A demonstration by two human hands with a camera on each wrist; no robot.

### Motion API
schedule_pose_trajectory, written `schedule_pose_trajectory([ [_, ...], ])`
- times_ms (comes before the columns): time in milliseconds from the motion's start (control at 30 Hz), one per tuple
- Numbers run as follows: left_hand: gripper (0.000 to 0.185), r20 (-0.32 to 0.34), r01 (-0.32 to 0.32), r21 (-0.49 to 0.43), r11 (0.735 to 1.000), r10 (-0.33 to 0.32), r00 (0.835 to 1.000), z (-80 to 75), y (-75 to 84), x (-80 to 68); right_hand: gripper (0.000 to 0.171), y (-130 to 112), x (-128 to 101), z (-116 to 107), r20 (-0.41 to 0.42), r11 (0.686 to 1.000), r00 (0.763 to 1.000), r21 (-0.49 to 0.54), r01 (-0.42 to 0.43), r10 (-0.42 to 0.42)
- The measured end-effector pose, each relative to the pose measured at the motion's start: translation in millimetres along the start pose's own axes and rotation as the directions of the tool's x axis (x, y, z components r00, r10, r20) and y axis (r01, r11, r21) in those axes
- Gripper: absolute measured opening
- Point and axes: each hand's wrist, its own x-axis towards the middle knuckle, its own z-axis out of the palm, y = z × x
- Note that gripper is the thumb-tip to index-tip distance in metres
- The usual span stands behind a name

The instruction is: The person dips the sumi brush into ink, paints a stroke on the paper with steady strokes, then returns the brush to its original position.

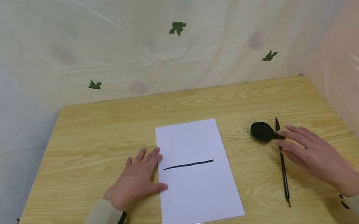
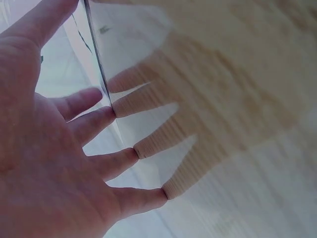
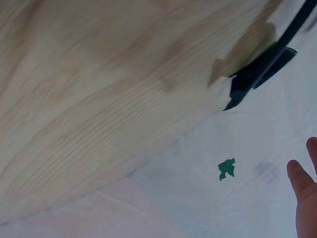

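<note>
A white sheet of paper [image 1: 198, 200] lies on the wooden table with one black horizontal stroke [image 1: 189, 164] across its middle. My left hand [image 1: 136, 178] rests at the sheet's left edge, fingers spread, thumb and fingertips over the margin; the left wrist view shows its fingertips [image 2: 151, 198] touching the glossy surface. To the right lies a black calligraphy brush [image 1: 285, 177], tip pointing away, a small loop at its near end. Its upper part crosses the short handle of a black ink dish [image 1: 261, 132]. My right hand [image 1: 317, 157] hovers beside the brush, fingers loosely bent, holding nothing.
Small dark specks [image 1: 245, 130] dot the table around the dish. Pale plastic sheeting [image 1: 140, 54] with green leaf-like marks hangs behind and on both sides of the wooden table [image 1: 95, 123].
</note>
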Motion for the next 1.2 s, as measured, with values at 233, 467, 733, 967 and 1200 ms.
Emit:
schedule_pose_trajectory([
  [233,0.087,-0.01,-0.015,0.007,1.0,0.015,1.0,-1.1,-0.9,-0.5,0.048,-14.7,12.3,5.9,-0.117,0.998,0.992,0.044,-0.039,0.044],
  [467,0.082,-0.03,-0.014,-0.004,1.0,0.014,0.999,-1.7,-2.3,-0.5,0.056,-31.2,29.4,12.9,-0.151,0.986,0.978,0.106,-0.13,0.145],
  [733,0.085,-0.089,-0.025,-0.003,1.0,0.024,0.996,0.4,-3.9,-0.3,0.066,-52.6,51.2,26.2,-0.136,0.959,0.958,0.167,-0.227,0.251],
  [967,0.098,-0.176,-0.036,0.047,0.998,0.044,0.983,3.4,-4.9,-4.3,0.066,-67.7,65.1,33.6,-0.023,0.906,0.926,0.219,-0.363,0.377],
  [1200,0.104,-0.255,0.004,0.071,0.997,0.014,0.967,1.7,-1.3,-7.0,0.063,-77.7,80.6,40.5,0.116,0.88,0.896,0.17,-0.444,0.429],
])
